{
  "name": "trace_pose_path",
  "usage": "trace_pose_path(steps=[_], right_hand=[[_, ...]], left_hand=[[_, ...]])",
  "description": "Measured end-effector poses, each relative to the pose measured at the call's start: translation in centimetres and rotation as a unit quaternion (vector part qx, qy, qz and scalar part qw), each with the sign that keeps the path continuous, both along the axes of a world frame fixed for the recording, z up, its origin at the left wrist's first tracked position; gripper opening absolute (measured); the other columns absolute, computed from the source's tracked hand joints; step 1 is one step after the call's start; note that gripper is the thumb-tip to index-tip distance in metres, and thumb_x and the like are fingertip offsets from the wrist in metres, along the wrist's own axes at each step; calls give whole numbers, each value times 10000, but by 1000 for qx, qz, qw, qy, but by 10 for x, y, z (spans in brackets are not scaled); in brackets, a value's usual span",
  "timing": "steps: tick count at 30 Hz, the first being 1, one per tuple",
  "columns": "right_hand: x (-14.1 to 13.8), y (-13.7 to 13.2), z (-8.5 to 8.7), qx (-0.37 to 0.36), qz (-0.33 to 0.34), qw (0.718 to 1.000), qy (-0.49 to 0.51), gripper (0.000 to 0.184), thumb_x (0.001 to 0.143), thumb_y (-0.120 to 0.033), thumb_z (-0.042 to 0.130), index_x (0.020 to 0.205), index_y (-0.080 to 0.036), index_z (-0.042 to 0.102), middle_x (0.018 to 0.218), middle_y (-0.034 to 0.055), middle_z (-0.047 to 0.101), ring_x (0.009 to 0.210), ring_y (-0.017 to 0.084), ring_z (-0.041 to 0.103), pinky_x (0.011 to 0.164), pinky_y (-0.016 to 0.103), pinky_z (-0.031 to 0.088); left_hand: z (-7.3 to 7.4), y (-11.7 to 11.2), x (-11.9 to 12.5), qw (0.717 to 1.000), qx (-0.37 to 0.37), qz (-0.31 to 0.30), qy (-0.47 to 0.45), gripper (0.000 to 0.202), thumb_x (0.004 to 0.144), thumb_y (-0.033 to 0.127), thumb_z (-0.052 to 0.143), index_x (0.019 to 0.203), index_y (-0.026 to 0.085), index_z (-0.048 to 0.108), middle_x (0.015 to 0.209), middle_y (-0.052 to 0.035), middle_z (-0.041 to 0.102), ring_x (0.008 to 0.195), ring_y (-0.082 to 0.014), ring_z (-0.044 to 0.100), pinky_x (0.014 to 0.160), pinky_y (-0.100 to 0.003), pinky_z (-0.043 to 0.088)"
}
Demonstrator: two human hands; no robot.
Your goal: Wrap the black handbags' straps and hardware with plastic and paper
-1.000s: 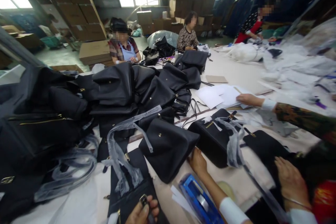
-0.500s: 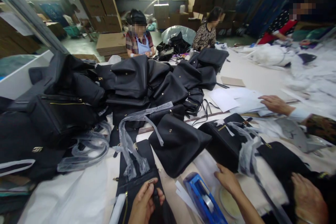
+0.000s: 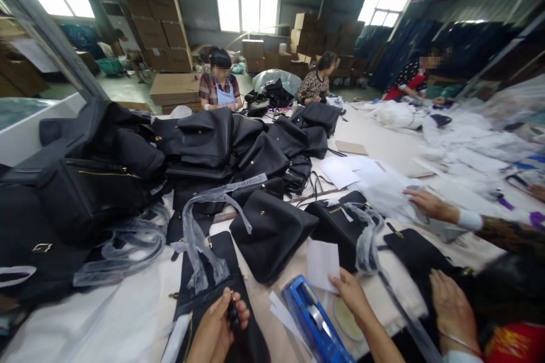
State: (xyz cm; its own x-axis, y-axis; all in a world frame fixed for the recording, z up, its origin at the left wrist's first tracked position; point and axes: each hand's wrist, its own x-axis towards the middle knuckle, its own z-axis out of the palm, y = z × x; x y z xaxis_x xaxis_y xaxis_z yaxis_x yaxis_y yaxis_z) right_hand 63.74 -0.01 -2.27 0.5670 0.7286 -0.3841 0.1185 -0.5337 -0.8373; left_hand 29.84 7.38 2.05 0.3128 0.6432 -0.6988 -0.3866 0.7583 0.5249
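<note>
Dark piece (image 3: 233,314) partly hidden in left hand (image 3: 219,322), paper (image 3: 322,264) in right hand (image 3: 349,291)

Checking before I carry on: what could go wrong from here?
The small dark piece in the left hand's grip could slip and be hard to spot against the black bag beneath. The white paper in the right hand's grip is close to the blue tape dispenser and might snag or crease. The plastic-wrapped strap near the right forearm could also catch.
</note>
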Motion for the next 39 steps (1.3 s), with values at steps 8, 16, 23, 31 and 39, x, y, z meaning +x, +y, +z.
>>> trace_pose_path(steps=[8, 16, 23, 31, 39], right_hand=[[-29, -23, 17, 4, 9, 982, -188, 574, 745, -509, 500, 1187, -151, 581, 1177, 152, 648, 1102, 320, 580, 923, 392, 446], [-148, 15, 36, 101, 269, 957, 28, 393, 791, -251, 454, 1127, -193, 649, 1052, 68, 699, 973, 246, 628, 897, 346, 456], [-186, 22, 40, 128, 328, 882, 314, 536, 650, -135, 503, 1165, -203, 635, 998, 38, 705, 964, 240, 620, 879, 367, 454], [-186, 24, 66, 106, 316, 846, 417, 520, 718, -282, 618, 1236, -251, 591, 992, 42, 696, 953, 253, 635, 821, 351, 480], [-200, 26, 33, 165, 254, 852, 427, 480, 747, -425, 683, 1180, -227, 628, 1063, 75, 689, 991, 291, 632, 903, 429, 461]], left_hand=[[19, -27, -1, 990, 127, 27, 59, 377, 868, 469, 558, 1048, 140, 593, 869, -118, 722, 806, -244, 685, 768, -384, 529], [34, -22, 4, 882, 374, -80, 274, 283, 899, 422, 496, 925, 223, 695, 1256, -79, 578, 1153, -249, 533, 1022, -379, 378], [32, -23, -5, 823, 442, -75, 349, 247, 896, 384, 506, 943, 250, 708, 1545, -23, 218, 1362, -269, 306, 1125, -436, 240], [26, -8, -9, 889, 342, -24, 304, 345, 753, 354, 703, 1072, 226, 673, 1039, -70, 695, 1009, -275, 624, 901, -342, 468], [25, -14, -10, 983, 152, 101, 21, 604, 710, 355, 762, 1259, 204, 562, 1330, -140, 564, 1127, -317, 582, 953, -414, 462]])
